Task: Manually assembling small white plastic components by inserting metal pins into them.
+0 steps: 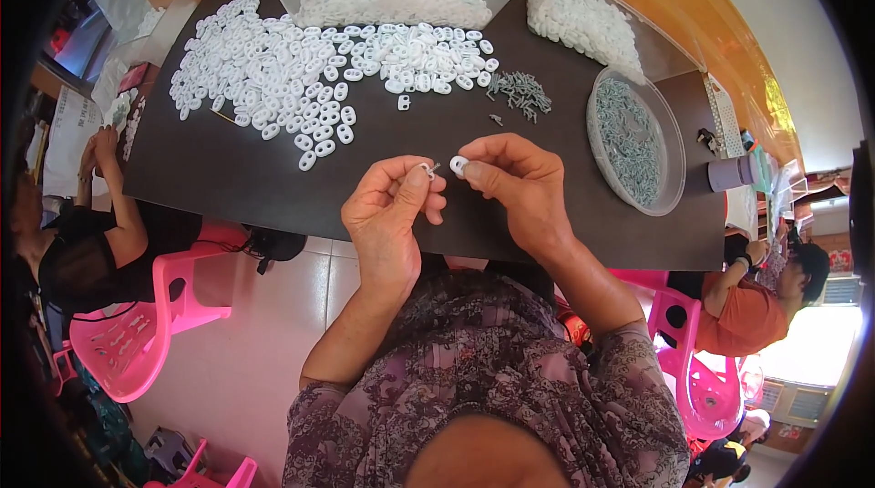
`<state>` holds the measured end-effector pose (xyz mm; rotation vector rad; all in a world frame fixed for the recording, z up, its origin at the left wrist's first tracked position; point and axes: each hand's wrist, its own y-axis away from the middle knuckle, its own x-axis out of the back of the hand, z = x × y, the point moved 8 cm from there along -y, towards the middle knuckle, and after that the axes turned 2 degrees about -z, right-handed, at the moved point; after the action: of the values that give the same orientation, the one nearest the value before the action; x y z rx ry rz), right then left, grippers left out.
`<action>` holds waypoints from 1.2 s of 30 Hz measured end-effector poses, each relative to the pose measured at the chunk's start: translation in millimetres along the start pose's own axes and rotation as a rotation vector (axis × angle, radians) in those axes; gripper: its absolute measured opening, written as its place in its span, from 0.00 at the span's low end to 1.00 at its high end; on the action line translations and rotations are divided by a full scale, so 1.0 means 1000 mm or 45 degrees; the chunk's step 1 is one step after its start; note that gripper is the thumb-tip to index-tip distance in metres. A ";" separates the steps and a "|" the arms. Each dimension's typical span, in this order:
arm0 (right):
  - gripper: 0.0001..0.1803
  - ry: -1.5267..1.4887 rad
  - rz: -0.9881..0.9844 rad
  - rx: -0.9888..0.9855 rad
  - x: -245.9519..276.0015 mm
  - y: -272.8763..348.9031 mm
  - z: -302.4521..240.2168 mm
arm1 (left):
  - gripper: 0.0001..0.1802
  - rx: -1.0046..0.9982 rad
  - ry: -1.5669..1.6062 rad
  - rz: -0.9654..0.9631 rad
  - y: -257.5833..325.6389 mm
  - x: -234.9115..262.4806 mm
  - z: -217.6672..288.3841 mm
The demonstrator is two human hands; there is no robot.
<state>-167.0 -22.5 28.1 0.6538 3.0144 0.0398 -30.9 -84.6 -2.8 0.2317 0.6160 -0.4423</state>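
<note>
White ring pinched in right hand fingertips, small screw pinched by left hand, both above dark table near its front edge, bare tabletop around them, ring pile behind, screw dish right

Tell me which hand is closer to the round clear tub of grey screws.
Right. The right hand sits just left of the round tub; the left hand lies farther away, beyond the right.

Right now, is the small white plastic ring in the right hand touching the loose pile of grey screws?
Apart. The head view shows dark tabletop between the white plastic ring and the grey screws.
</note>
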 end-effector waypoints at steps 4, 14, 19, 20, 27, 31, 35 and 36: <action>0.08 -0.053 0.052 -0.062 0.002 -0.003 0.003 | 0.09 -0.006 -0.031 0.022 0.002 -0.002 0.002; 0.08 -0.117 0.078 -0.042 -0.002 -0.007 0.000 | 0.09 -0.022 -0.165 -0.064 0.006 -0.007 0.003; 0.07 -0.117 0.057 -0.034 -0.005 -0.007 0.000 | 0.09 -0.046 -0.209 -0.043 0.008 -0.008 0.005; 0.07 -0.114 0.048 -0.032 -0.006 -0.007 0.000 | 0.09 -0.044 -0.216 -0.041 0.008 -0.008 0.005; 0.06 -0.127 -0.011 0.054 -0.012 -0.006 -0.007 | 0.09 -0.065 -0.265 -0.021 0.008 -0.006 0.005; 0.05 -0.110 -0.002 0.108 -0.015 -0.005 -0.006 | 0.08 -0.084 -0.304 -0.015 0.008 -0.006 0.006; 0.05 -0.052 0.003 0.164 -0.018 -0.003 -0.009 | 0.09 -0.129 -0.296 -0.008 0.008 -0.006 0.005; 0.05 -0.052 0.002 0.164 -0.019 -0.003 -0.008 | 0.10 -0.141 -0.297 -0.009 0.008 -0.005 0.006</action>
<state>-151.7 -33.1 37.0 0.6586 2.9963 -0.1667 -28.4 -78.1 5.7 0.0703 0.4112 -0.4336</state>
